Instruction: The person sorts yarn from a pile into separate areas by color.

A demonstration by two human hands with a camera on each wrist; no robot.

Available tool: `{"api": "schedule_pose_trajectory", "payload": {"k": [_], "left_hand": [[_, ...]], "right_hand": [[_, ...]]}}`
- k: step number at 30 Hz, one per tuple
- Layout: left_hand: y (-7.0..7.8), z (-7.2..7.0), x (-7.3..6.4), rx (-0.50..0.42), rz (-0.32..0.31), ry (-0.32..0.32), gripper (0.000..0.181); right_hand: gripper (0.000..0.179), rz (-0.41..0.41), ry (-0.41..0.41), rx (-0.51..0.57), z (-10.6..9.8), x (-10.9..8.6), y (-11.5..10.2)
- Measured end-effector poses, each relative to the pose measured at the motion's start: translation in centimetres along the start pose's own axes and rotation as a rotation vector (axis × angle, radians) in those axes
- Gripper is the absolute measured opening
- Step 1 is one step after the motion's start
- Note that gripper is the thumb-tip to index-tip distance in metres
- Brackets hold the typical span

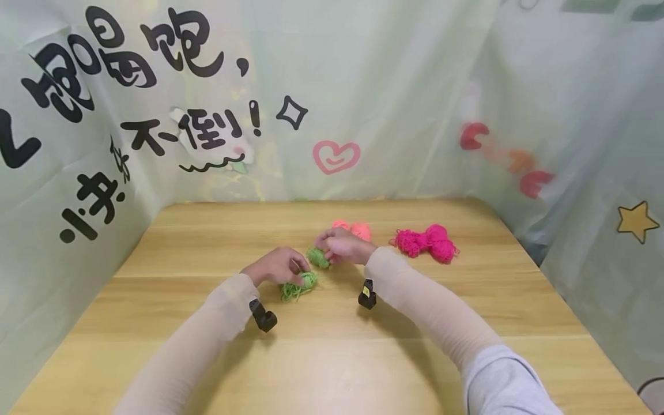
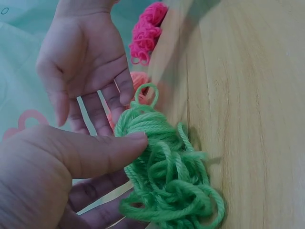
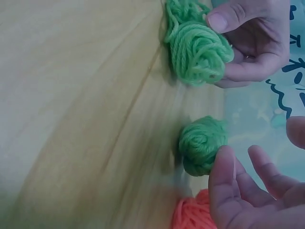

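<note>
My left hand (image 1: 278,267) holds a loose bundle of light green yarn (image 2: 169,176) low over the wooden table, the thumb on one side and fingers on the other. Loops of it hang free toward the tabletop. Farther right, my right hand (image 1: 343,245) is beside a smaller, darker green ball of yarn (image 3: 202,145). One fingertip is right at the edge of this ball, while the other fingers are spread and loosely bent. The ball sits on the table, apart from the light green bundle.
Coral yarn (image 1: 361,231) lies just behind my right hand, partly hidden by it. Two joined clumps of hot pink yarn (image 1: 426,242) rest on the table (image 1: 332,357) to the right. A printed cloth (image 1: 394,104) hangs along the table's back and sides.
</note>
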State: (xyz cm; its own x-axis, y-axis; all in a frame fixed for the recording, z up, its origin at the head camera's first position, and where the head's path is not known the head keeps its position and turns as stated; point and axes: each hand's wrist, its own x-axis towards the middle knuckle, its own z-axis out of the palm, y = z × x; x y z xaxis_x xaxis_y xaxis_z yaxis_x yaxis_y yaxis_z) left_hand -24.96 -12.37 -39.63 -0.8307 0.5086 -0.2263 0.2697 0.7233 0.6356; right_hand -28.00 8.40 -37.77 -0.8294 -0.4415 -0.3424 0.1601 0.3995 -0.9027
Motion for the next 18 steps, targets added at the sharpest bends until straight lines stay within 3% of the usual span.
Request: {"api": "schedule_pose_trajectory", "payload": {"k": [6,18], "left_hand": [[0.32,-0.12,-0.15,0.011,0.010,-0.016,0.020],[0.33,-0.02,-0.41,0.020,-0.045,-0.039,0.032]], "right_hand": [[0.028,0.007,0.012,-0.016,0.28,0.41,0.18],[0.031,-0.002,0.003,-0.119,0.92,0.30,0.62]]}}
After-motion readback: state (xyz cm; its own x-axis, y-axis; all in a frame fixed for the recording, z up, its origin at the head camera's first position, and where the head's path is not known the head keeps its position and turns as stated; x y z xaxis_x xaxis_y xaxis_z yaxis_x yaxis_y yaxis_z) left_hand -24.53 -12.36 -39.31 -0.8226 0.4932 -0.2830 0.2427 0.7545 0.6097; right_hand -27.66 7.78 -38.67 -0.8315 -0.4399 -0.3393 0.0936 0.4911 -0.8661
